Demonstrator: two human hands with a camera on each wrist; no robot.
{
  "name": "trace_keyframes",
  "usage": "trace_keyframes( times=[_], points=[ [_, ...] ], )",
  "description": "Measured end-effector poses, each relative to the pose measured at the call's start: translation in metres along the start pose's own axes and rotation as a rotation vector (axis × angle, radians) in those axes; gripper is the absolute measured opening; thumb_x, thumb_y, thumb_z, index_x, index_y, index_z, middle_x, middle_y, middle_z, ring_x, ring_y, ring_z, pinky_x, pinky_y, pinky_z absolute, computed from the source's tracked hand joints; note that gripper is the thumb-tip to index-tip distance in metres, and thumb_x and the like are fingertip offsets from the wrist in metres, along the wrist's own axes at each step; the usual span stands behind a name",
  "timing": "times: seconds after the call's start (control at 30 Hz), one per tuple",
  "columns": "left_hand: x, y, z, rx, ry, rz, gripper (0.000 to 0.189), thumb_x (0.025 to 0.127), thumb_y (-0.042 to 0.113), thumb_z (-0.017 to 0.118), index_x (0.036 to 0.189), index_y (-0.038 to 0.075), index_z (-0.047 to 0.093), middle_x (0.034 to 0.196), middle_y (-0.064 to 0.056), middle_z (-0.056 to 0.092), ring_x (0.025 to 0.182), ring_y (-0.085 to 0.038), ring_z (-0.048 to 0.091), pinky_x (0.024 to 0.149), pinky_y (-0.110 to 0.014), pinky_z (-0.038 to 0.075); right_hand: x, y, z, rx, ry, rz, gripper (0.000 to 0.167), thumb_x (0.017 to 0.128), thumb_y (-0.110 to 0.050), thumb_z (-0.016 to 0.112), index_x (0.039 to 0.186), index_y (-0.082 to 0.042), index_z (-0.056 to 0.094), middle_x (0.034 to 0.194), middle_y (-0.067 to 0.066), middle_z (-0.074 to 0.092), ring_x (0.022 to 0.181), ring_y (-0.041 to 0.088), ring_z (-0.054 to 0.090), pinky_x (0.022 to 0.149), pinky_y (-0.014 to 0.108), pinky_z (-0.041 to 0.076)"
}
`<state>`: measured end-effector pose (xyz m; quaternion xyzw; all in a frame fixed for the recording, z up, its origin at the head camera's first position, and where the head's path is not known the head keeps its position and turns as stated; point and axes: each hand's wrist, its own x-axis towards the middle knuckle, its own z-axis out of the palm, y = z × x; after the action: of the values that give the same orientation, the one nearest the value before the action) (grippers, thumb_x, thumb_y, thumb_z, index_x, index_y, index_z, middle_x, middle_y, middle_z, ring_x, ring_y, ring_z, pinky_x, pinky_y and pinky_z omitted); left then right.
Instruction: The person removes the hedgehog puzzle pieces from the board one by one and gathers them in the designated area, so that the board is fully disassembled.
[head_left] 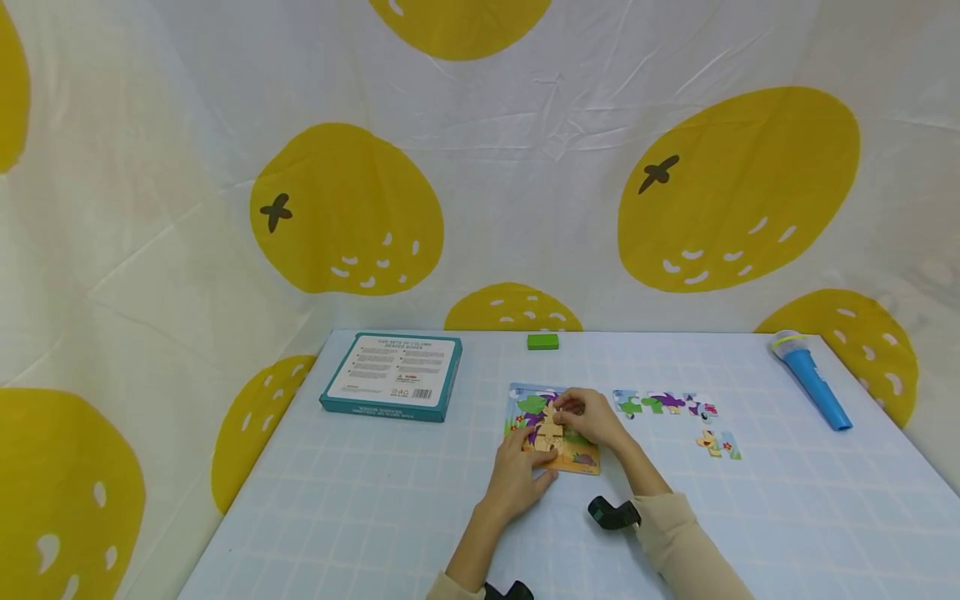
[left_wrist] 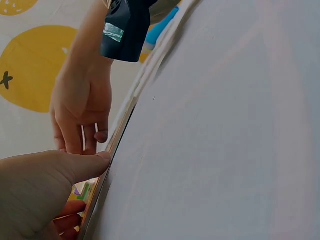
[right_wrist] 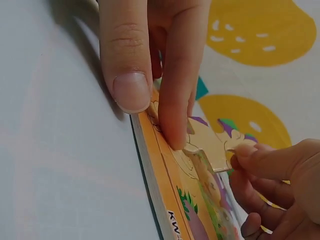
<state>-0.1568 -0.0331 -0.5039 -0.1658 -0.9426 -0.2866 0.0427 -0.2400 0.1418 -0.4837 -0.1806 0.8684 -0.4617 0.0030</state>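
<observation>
A jigsaw puzzle board (head_left: 589, 465), orange along its near edge with a colourful cartoon picture, lies on the table before me. My left hand (head_left: 516, 482) rests on its left and near side. In the right wrist view the left thumb (right_wrist: 131, 92) presses at the board's edge while a straight finger touches the top. My right hand (head_left: 596, 418) pinches a cream puzzle piece (right_wrist: 211, 150) between thumb and fingers. That piece is tilted, raised over the picture. Seen from the left wrist, the board's edge (left_wrist: 96, 204) shows beneath the left thumb; most of its face is hidden.
Several loose puzzle pieces (head_left: 667, 402) lie right of the board, with more pieces (head_left: 717, 445) nearer me. A teal-edged box (head_left: 393, 375) sits at the back left, a green block (head_left: 543, 342) at the back edge, a blue microphone (head_left: 816, 385) at far right.
</observation>
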Motion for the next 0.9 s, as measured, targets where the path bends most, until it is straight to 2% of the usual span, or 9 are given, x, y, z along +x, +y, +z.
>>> trace_keyframes(
  times=[0.2, 0.43, 0.53, 0.7, 0.9],
  points=[
    [-0.001, 0.0, 0.0, -0.007, 0.022, 0.016, 0.029, 0.083, 0.028, 0.071, 0.111, 0.019, 0.072, 0.138, -0.014, 0.045, 0.128, -0.031, 0.04, 0.105, -0.048, 0.034, -0.004, 0.004, -0.008, 0.08, 0.015, -0.044, 0.015, 0.087, -0.009, 0.066, 0.099, 0.001, 0.067, 0.086, 0.01, 0.068, 0.074, 0.016, 0.064, 0.065, 0.024, 0.053],
    [-0.001, 0.001, 0.001, 0.001, 0.03, 0.005, 0.029, 0.083, 0.028, 0.071, 0.111, 0.019, 0.072, 0.138, -0.013, 0.045, 0.128, -0.03, 0.039, 0.105, -0.048, 0.034, -0.013, 0.011, -0.025, 0.105, 0.042, -0.024, 0.019, 0.088, -0.009, 0.065, 0.101, 0.005, 0.066, 0.088, 0.015, 0.069, 0.073, 0.019, 0.065, 0.064, 0.021, 0.051],
    [-0.002, 0.002, 0.001, 0.001, 0.023, -0.01, 0.029, 0.084, 0.028, 0.071, 0.111, 0.02, 0.071, 0.139, -0.012, 0.044, 0.129, -0.03, 0.038, 0.105, -0.048, 0.034, -0.019, 0.017, -0.035, 0.09, 0.07, -0.017, 0.019, 0.088, -0.008, 0.065, 0.1, 0.006, 0.066, 0.089, 0.016, 0.069, 0.073, 0.018, 0.065, 0.064, 0.021, 0.051],
    [-0.002, 0.003, 0.001, 0.002, 0.032, -0.014, 0.028, 0.083, 0.028, 0.071, 0.111, 0.02, 0.072, 0.139, -0.012, 0.044, 0.129, -0.031, 0.038, 0.105, -0.049, 0.033, -0.032, 0.03, -0.054, 0.041, 0.097, -0.004, 0.018, 0.088, -0.008, 0.065, 0.1, 0.005, 0.066, 0.089, 0.015, 0.068, 0.072, 0.009, 0.063, 0.065, 0.02, 0.052],
    [-0.002, 0.003, 0.001, -0.002, 0.042, -0.015, 0.029, 0.083, 0.028, 0.071, 0.111, 0.02, 0.072, 0.138, -0.012, 0.045, 0.128, -0.031, 0.039, 0.105, -0.049, 0.034, -0.049, 0.045, -0.081, -0.008, 0.126, 0.053, 0.021, 0.089, -0.013, 0.065, 0.101, 0.004, 0.067, 0.092, 0.015, 0.068, 0.073, 0.004, 0.062, 0.066, 0.02, 0.051]
  ],
)
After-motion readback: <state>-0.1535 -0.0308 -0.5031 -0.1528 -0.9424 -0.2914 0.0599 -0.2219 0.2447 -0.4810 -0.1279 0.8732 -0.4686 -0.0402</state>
